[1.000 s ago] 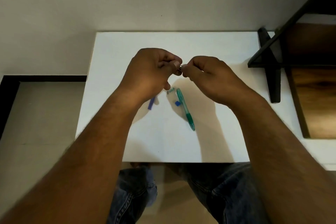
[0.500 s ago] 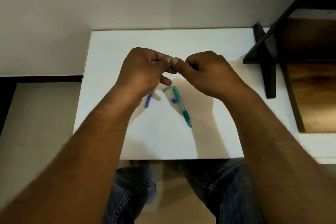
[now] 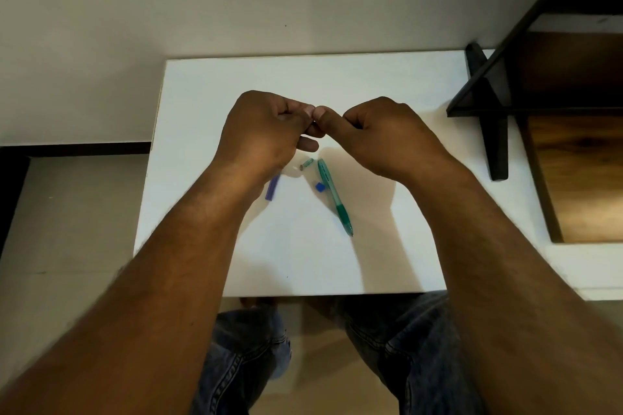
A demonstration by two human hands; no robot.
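My left hand (image 3: 266, 131) and my right hand (image 3: 381, 131) meet fingertip to fingertip above the white table (image 3: 387, 84). Both have curled fingers and pinch a very small part between thumbs and forefingers; the part itself is hidden by the fingers. Below them on the table lies a green pen (image 3: 333, 195), its tip toward me. Beside it sit a small blue piece (image 3: 320, 187), a short green piece (image 3: 306, 163) and a purple tube (image 3: 272, 188), partly under my left wrist.
A dark shelf frame (image 3: 488, 104) with a wooden panel (image 3: 580, 175) stands at the table's right. A pale wall rises behind the table. My knees in jeans (image 3: 249, 354) show below the near edge.
The fingertips of both hands have closed together tightly; a glint of a small part seen between them a second ago is now covered. The view shifted slightly.
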